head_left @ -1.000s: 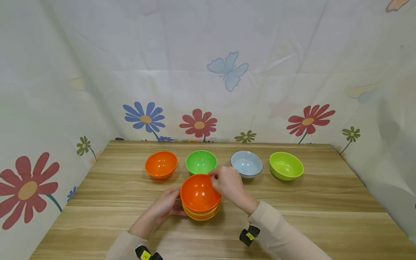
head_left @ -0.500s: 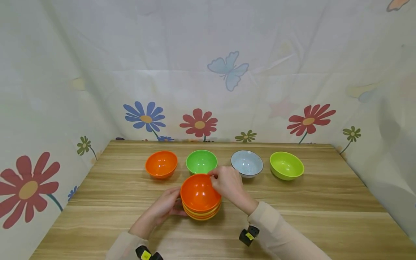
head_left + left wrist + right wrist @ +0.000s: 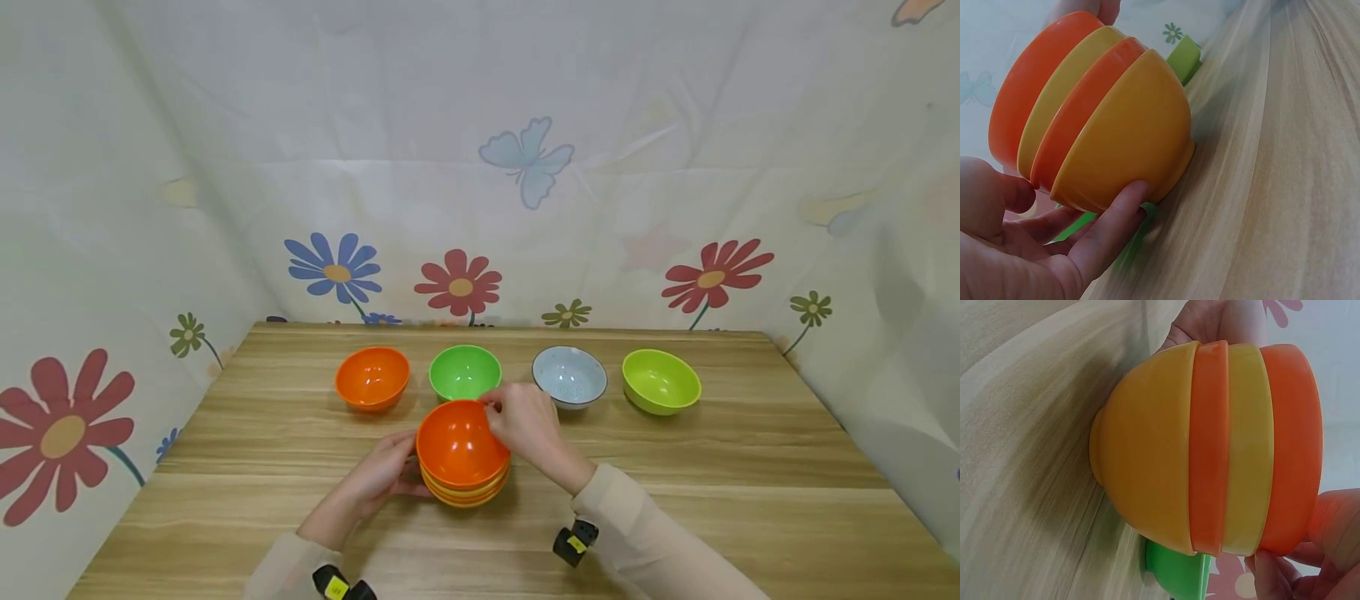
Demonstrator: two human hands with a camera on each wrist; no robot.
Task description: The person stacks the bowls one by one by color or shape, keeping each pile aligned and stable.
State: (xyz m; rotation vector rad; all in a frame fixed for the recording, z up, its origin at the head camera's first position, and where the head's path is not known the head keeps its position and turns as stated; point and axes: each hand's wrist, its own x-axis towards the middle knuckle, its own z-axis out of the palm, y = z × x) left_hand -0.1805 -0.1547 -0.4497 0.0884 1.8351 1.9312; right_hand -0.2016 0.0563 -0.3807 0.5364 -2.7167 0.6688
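Note:
A stack of several nested bowls stands upright on the wooden table, its foot close on the wood. On top is an orange bowl [image 3: 459,450]. Beneath it, in the left wrist view, come a yellow bowl [image 3: 1054,100], a second orange bowl [image 3: 1088,103] and a yellow-orange bowl [image 3: 1135,131] at the bottom. My left hand [image 3: 381,472] holds the stack from the left, fingers along its lower side and thumb near the rims. With thumb and fingers, my right hand [image 3: 527,423] pinches the top orange bowl's rim at the far right; its fingertips show below the rim in the right wrist view.
Behind the stack, a row of single bowls stands on the table [image 3: 750,517]: an orange bowl [image 3: 372,379], a green bowl [image 3: 465,373], a grey-blue bowl [image 3: 570,377] and a lime bowl [image 3: 660,382]. A flower-printed curtain [image 3: 390,167] hangs behind the table's far edge.

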